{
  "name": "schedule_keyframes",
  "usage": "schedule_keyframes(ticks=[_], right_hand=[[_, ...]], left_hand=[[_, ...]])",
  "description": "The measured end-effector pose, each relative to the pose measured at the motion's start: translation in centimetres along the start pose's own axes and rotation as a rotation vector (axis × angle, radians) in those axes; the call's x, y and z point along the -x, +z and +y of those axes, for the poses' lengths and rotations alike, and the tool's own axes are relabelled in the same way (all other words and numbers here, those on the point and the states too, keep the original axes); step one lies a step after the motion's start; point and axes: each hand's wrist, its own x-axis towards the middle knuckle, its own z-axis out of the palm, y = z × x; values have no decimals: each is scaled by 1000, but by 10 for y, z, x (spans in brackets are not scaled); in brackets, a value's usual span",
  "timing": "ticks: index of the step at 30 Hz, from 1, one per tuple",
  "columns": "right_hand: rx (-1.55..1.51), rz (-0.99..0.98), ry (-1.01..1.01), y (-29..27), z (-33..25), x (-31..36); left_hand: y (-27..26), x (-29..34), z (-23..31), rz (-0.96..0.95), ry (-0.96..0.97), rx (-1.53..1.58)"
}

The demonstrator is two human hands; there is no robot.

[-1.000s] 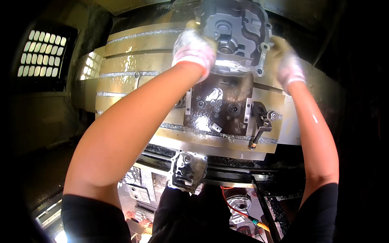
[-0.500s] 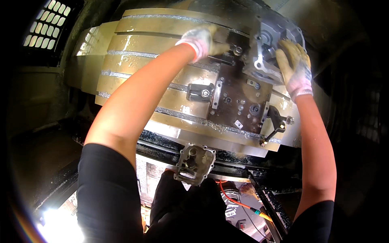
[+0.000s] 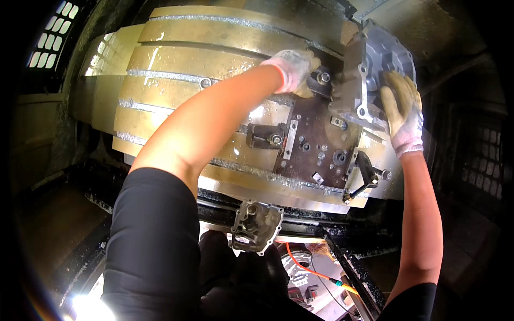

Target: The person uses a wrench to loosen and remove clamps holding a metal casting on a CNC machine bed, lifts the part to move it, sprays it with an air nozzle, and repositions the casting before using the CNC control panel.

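Observation:
My left hand (image 3: 297, 72), in a pale work glove, is curled around the end of a black clamp bar (image 3: 319, 84) fitted with a nut (image 3: 323, 77). Part of the bar is hidden under the fingers. My right hand (image 3: 404, 109), gloved too, grips the lower right side of a grey cast metal housing (image 3: 369, 80), fingers reaching over its hollow inside. The housing stands tilted above the far right of a dark fixture plate (image 3: 310, 139). Whether it touches anything beneath is hidden.
The slotted machine table (image 3: 187, 59) is wet, with metal chips in its grooves. Smaller clamps stand left (image 3: 266, 137) and right (image 3: 368, 174) of the plate. A second housing (image 3: 257, 227) sits at the near edge by my legs. An orange hose (image 3: 300, 262) hangs below.
The housing has shifted right and nearer with my right hand, tilting more upright. My left hand has come nearer and right, onto the clamp bar. The view has also shifted slightly.

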Motion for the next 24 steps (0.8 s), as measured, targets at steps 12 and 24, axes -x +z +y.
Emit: schedule_keyframes(ticks=[12, 24], right_hand=[[-2, -12, -10, 1, 2, 3], [51, 45, -78, 6, 12, 5]], left_hand=[[2, -3, 1, -66, 34, 90], [-22, 6, 45, 17, -113, -145]])
